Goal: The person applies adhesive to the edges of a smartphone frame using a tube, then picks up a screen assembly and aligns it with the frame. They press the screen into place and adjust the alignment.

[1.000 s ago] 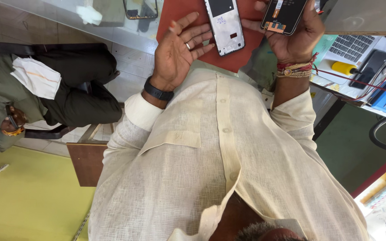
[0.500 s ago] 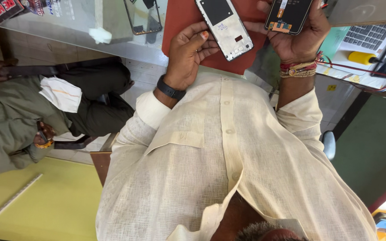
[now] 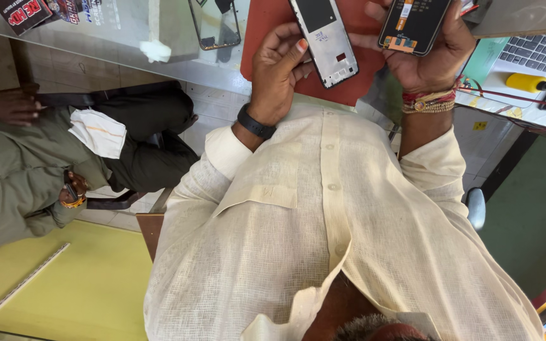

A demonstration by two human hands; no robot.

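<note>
Head view: left hand (image 3: 279,76) grips the white rectangular plastic phone frame (image 3: 325,39) above the red rubber mat (image 3: 266,38). Right hand (image 3: 428,53) cradles the black flat display panel (image 3: 414,24). Panel and frame are apart; joining them is not yet done.

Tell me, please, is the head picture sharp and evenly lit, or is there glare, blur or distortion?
Head view: even, soft light, no hard shadows; the glass counter shows pale reflections; the left hand, white frame, right hand and screen are sharp; wide-angle bending curves the edges; the hair at the bottom is slightly soft.
</note>
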